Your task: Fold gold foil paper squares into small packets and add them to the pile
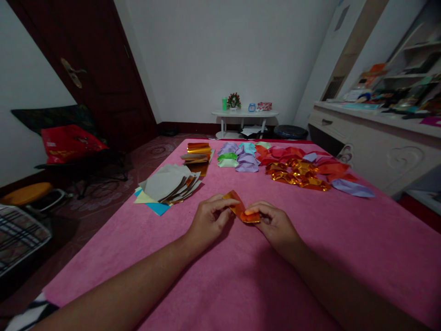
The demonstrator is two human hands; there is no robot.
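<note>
Between my two hands, just above the pink cloth (pixel 220 257), is a piece of shiny orange-gold foil paper (pixel 237 208), creased and partly folded. My left hand (pixel 212 216) pinches its left end between thumb and fingers. At its right end my right hand (pixel 275 223) grips the folded part, with the fingertips pressed on the foil. Beyond my right hand lie folded gold foil pieces (pixel 298 174), red folded pieces (pixel 285 154) and lilac folded pieces (pixel 248 162). Left of my left hand rests a fanned stack of pale paper sheets (pixel 168 181).
Rolled and flat gold foil sheets (pixel 199 149) lie behind the pale stack. A small white table (pixel 245 113) stands by the far wall. A cluttered white cabinet (pixel 379 133) flanks the right side. At left are a chair with a red bag (pixel 72 142) and a brown door (pixel 93 59).
</note>
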